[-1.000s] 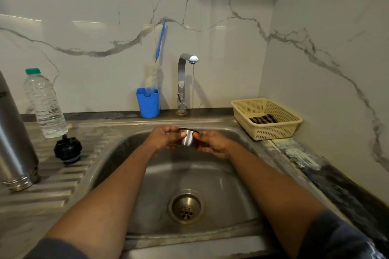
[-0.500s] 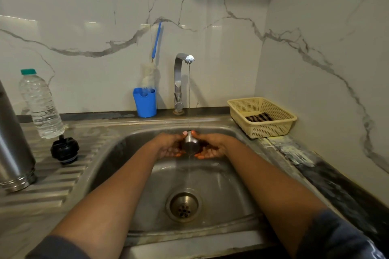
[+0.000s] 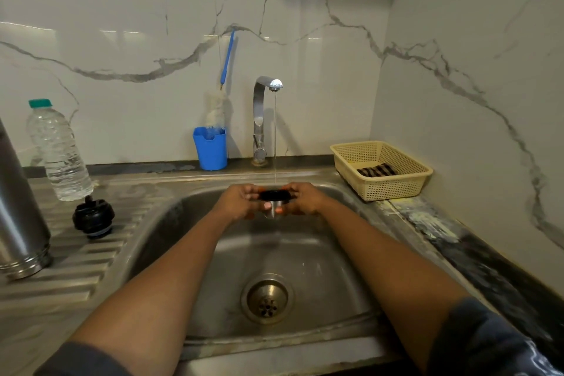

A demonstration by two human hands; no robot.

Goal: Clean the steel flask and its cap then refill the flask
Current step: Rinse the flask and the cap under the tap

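Two hands, left hand (image 3: 238,201) and right hand (image 3: 306,200), tight around cap (image 3: 274,195) beneath tap (image 3: 260,119).

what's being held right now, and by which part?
The steel cap, gripped between both hands: left hand on its left side, right hand on its right side, fingers around its dark rim.
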